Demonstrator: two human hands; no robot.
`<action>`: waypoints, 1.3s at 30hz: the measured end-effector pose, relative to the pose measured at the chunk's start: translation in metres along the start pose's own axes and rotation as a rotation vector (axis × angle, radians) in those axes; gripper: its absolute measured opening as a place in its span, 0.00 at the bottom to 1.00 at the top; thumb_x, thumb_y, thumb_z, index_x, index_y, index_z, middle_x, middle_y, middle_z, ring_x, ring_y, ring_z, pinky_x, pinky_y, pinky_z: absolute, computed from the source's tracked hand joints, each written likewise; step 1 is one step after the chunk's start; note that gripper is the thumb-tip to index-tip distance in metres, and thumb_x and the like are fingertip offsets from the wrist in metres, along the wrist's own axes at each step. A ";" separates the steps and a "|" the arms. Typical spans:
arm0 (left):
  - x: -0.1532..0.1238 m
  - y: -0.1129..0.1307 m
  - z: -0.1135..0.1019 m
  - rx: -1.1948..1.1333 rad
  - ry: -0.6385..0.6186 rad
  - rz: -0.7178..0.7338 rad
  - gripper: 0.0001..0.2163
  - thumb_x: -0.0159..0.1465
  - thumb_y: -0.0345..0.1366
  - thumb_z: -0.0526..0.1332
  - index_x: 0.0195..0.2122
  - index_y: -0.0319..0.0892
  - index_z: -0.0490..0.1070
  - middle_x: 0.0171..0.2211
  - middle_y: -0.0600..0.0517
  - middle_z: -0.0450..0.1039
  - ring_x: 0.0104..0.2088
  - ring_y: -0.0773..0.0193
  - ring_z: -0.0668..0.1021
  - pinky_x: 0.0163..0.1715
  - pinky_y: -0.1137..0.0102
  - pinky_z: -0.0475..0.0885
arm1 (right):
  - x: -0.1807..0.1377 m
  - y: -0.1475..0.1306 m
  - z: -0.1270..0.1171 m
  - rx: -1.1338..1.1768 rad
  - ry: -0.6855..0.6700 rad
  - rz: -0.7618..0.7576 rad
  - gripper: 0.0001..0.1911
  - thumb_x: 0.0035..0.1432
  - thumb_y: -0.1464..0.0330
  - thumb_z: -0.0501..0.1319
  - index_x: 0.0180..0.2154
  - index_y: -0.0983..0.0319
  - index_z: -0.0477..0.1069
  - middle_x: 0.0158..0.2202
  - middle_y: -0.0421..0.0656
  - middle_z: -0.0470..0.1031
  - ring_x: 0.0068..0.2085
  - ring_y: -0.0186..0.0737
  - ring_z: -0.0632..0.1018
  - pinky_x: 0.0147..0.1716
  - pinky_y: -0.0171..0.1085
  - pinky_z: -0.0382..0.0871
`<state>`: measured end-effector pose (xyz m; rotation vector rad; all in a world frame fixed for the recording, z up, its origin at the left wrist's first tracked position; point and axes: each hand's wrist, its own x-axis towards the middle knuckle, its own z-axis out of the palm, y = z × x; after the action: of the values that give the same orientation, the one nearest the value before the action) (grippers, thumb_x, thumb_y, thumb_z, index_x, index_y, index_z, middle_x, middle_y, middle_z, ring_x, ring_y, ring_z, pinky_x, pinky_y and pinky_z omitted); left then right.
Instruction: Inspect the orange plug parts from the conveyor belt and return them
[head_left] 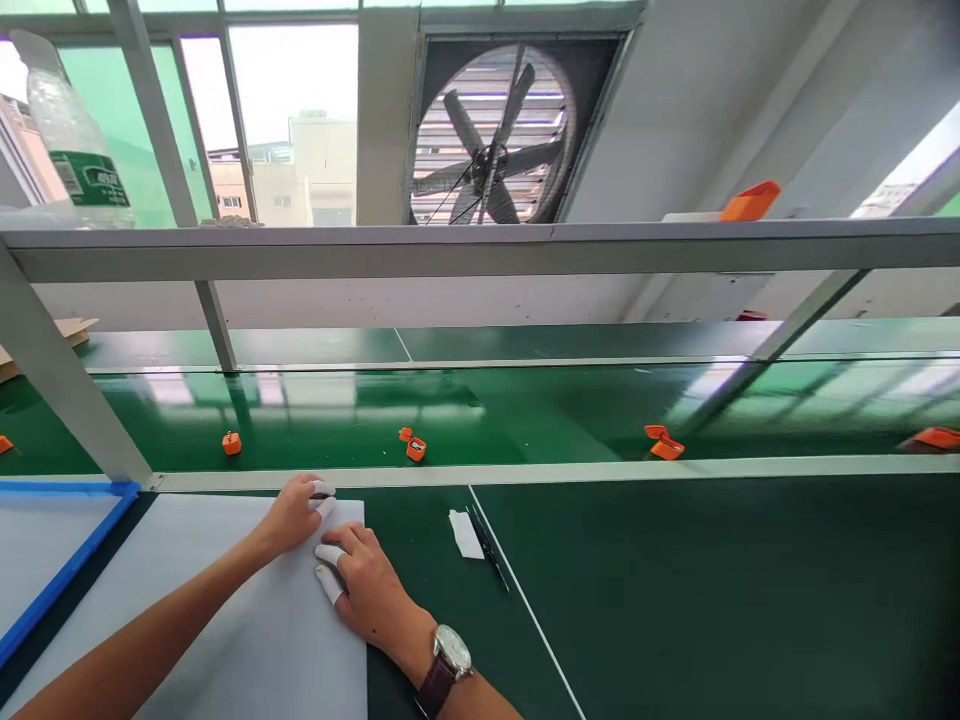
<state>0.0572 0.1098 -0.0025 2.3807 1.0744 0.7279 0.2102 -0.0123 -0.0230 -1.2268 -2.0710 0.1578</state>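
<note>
My left hand (pixel 296 515) is over the top right corner of a large white sheet (pixel 247 610). White covers are on its thumb and a finger, whose tips come together in a pinch. Just below and to the right is my right hand (pixel 371 590), with a wristwatch (pixel 452 650) on the wrist. Its thumb and a finger, also in white covers, are bent with their tips close together at the sheet. Whatever lies between the fingertips of either hand is too small or hidden to make out. A black pen (pixel 487 548) and a small white scrap (pixel 466 534) lie on the green table to the right.
Beyond the metal ledge (pixel 525 473), several small orange cases sit on a green belt (pixel 525 410), one of them an orange case with its lid up (pixel 664 444). A grey crossbar (pixel 480 252) spans above. At left lies a blue-edged white panel (pixel 45 540).
</note>
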 end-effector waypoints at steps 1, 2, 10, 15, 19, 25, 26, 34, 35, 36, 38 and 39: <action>0.010 0.004 0.004 -0.012 -0.017 -0.012 0.11 0.60 0.28 0.60 0.40 0.42 0.80 0.44 0.45 0.79 0.46 0.53 0.77 0.49 0.60 0.72 | 0.000 0.001 0.001 -0.008 -0.005 0.004 0.11 0.61 0.73 0.60 0.45 0.59 0.76 0.48 0.46 0.76 0.50 0.48 0.72 0.49 0.47 0.70; 0.021 0.008 0.010 -0.027 -0.035 -0.025 0.11 0.61 0.30 0.61 0.42 0.42 0.80 0.43 0.46 0.79 0.45 0.53 0.77 0.49 0.61 0.72 | -0.001 0.001 0.002 -0.016 -0.012 0.010 0.11 0.60 0.74 0.61 0.44 0.59 0.76 0.48 0.46 0.76 0.49 0.48 0.72 0.48 0.46 0.70; 0.113 0.045 0.069 -0.163 -0.193 -0.201 0.14 0.66 0.39 0.64 0.51 0.38 0.73 0.47 0.46 0.76 0.45 0.57 0.79 0.47 0.58 0.75 | -0.001 0.001 -0.001 -0.040 -0.078 0.043 0.10 0.60 0.71 0.60 0.44 0.60 0.76 0.48 0.45 0.75 0.51 0.48 0.71 0.48 0.46 0.68; 0.138 0.054 0.081 -0.236 -0.203 -0.314 0.14 0.68 0.40 0.62 0.52 0.39 0.71 0.51 0.46 0.73 0.48 0.55 0.78 0.47 0.56 0.76 | -0.001 0.001 -0.001 -0.037 -0.099 0.068 0.08 0.59 0.70 0.61 0.41 0.62 0.76 0.49 0.47 0.74 0.52 0.49 0.70 0.51 0.47 0.67; 0.138 0.056 0.073 -0.377 -0.182 -0.387 0.15 0.69 0.39 0.62 0.53 0.40 0.70 0.53 0.45 0.72 0.48 0.55 0.78 0.47 0.56 0.76 | -0.001 0.001 0.000 -0.035 -0.088 0.064 0.09 0.59 0.71 0.61 0.41 0.61 0.76 0.49 0.47 0.74 0.51 0.49 0.70 0.49 0.46 0.68; 0.089 0.063 0.030 -0.764 -0.193 -0.351 0.13 0.68 0.39 0.62 0.50 0.37 0.73 0.48 0.43 0.77 0.47 0.57 0.81 0.52 0.62 0.76 | 0.000 0.002 0.001 -0.051 -0.084 0.024 0.08 0.60 0.71 0.59 0.41 0.62 0.75 0.49 0.46 0.74 0.50 0.48 0.70 0.49 0.45 0.68; 0.074 0.065 0.019 -0.819 -0.191 -0.339 0.14 0.67 0.38 0.63 0.51 0.38 0.73 0.49 0.42 0.77 0.47 0.57 0.81 0.53 0.63 0.75 | 0.000 0.002 0.001 -0.049 -0.082 0.020 0.08 0.60 0.72 0.59 0.40 0.62 0.75 0.48 0.47 0.74 0.50 0.48 0.70 0.49 0.45 0.69; -0.053 0.062 -0.048 -0.634 -0.033 -0.263 0.12 0.67 0.42 0.61 0.48 0.45 0.78 0.44 0.49 0.80 0.48 0.55 0.80 0.55 0.61 0.74 | 0.005 -0.002 -0.007 0.313 0.156 0.127 0.17 0.63 0.75 0.55 0.51 0.60 0.74 0.48 0.49 0.76 0.50 0.47 0.74 0.52 0.48 0.70; -0.066 0.058 -0.050 -0.525 0.020 -0.237 0.12 0.67 0.41 0.61 0.48 0.46 0.78 0.46 0.49 0.79 0.48 0.55 0.79 0.54 0.61 0.75 | 0.007 -0.004 -0.009 0.445 0.195 0.197 0.16 0.65 0.72 0.54 0.51 0.59 0.74 0.48 0.48 0.77 0.48 0.45 0.75 0.51 0.46 0.71; -0.077 0.054 -0.049 -0.425 0.071 -0.199 0.12 0.66 0.40 0.60 0.49 0.47 0.78 0.49 0.49 0.78 0.49 0.55 0.79 0.53 0.60 0.76 | 0.009 -0.007 -0.011 0.586 0.202 0.275 0.15 0.67 0.69 0.54 0.51 0.58 0.75 0.46 0.47 0.77 0.46 0.44 0.77 0.47 0.44 0.74; -0.095 0.046 -0.045 -0.262 0.164 -0.102 0.13 0.66 0.37 0.60 0.50 0.48 0.77 0.53 0.48 0.76 0.52 0.54 0.78 0.54 0.59 0.75 | 0.012 -0.014 -0.012 0.842 0.156 0.391 0.14 0.67 0.62 0.57 0.48 0.58 0.77 0.43 0.46 0.79 0.40 0.42 0.79 0.40 0.41 0.77; -0.102 0.042 -0.041 -0.202 0.202 -0.065 0.13 0.66 0.35 0.59 0.49 0.48 0.77 0.54 0.47 0.76 0.53 0.53 0.78 0.54 0.59 0.75 | 0.013 -0.018 -0.012 0.934 0.116 0.415 0.13 0.64 0.59 0.61 0.45 0.58 0.78 0.42 0.45 0.79 0.39 0.42 0.79 0.38 0.40 0.77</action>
<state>-0.0024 0.0114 0.0245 2.1274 1.0953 1.0194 0.2012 -0.0147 0.0000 -0.9850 -1.3157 1.0763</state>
